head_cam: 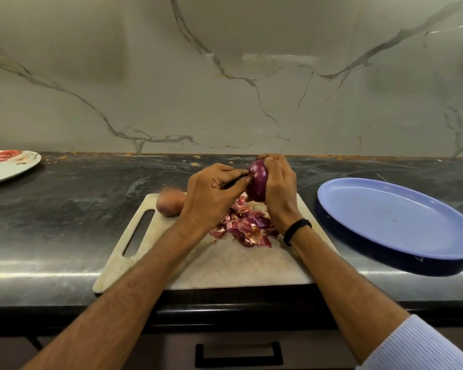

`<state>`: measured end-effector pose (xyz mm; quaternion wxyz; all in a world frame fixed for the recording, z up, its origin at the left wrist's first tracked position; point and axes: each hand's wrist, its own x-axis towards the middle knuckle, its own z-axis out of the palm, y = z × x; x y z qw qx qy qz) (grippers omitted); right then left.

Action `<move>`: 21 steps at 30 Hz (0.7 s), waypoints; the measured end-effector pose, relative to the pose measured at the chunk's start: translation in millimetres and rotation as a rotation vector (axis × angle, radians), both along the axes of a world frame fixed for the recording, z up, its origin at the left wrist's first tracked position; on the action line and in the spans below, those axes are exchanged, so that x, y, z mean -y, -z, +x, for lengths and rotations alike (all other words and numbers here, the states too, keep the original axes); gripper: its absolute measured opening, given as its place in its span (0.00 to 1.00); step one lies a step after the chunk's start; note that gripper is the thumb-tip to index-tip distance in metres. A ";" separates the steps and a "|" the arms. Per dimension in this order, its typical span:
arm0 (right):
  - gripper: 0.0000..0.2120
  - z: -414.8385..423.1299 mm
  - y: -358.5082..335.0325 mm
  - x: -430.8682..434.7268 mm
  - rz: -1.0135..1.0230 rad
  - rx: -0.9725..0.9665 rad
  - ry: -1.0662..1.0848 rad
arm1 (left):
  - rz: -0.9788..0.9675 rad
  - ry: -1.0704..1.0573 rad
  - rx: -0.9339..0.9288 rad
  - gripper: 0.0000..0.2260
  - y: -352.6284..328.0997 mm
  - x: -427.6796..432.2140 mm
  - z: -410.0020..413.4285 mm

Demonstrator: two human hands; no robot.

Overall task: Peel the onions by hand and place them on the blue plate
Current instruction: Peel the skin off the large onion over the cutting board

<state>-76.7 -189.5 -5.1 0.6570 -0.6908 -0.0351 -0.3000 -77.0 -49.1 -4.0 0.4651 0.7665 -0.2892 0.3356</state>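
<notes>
purple onion [257, 182] held up over the far edge of the cutting board [219, 260], mostly bare of skin. right hand [278, 186] curled round its right side, gripping it. left hand [211, 194] pinching at the onion's left end with fingertips. loose heap of peels [245, 227] on the board just below. second onion [170, 202], skin on, at the board's far left corner. blue plate [396, 217] on the dark table [64, 209] to the right, nothing on it. white patterned plate [8, 165] far left.

A pale cutting board [225, 263] lies on the dark counter [64, 209], a patterned white plate [11, 170] far left.
</notes>
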 end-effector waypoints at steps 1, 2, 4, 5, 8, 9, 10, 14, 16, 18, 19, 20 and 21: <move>0.10 -0.5 0.2 0.1 -0.025 0.006 0.003 | 0.011 -0.004 0.024 0.09 0.2 -1.1 1.5; 0.09 -0.5 0.7 0.8 -0.049 0.014 0.006 | 0.021 -0.008 0.040 0.08 0.5 -2.5 2.5; 0.07 -0.9 2.2 2.6 -0.088 0.033 0.007 | 0.048 -0.001 0.035 0.08 1.4 -4.6 2.5; 0.07 -1.8 2.5 2.9 -0.105 0.042 0.005 | 0.056 0.011 0.017 0.08 1.4 -5.1 2.1; 0.07 -4.2 2.6 0.3 -0.118 0.060 -0.002 | 0.018 0.052 -0.057 0.08 -0.4 -6.9 1.0; 0.08 -5.0 2.5 -1.1 -0.119 0.072 0.000 | 0.010 0.052 -0.069 0.08 -1.3 -7.6 0.8; 0.09 -5.9 2.5 -2.4 -0.130 0.088 0.005 | 0.016 0.048 -0.074 0.08 -2.1 -8.3 0.6; 0.10 -5.6 2.5 -4.2 -0.198 0.142 0.025 | 0.107 0.014 -0.062 0.04 -3.0 -8.0 0.5; 0.11 -4.9 2.9 -4.5 -0.218 0.157 0.027 | 0.154 -0.010 -0.052 0.03 -2.3 -5.9 0.7; 0.11 -4.6 3.3 -4.6 -0.231 0.163 0.024 | 0.152 -0.015 -0.090 0.05 -1.8 -3.9 0.3; 0.11 -4.1 4.0 -4.2 -0.235 0.164 0.021 | 0.126 -0.005 -0.136 0.05 -2.1 -3.3 -0.5; 0.11 -4.0 4.6 -3.8 -0.237 0.166 0.020 | 0.088 0.011 -0.195 0.06 -2.5 -3.0 -1.1; 0.11 -3.6 5.3 -3.3 -0.239 0.166 0.017 | 0.041 0.029 -0.253 0.05 -3.3 -2.8 -2.0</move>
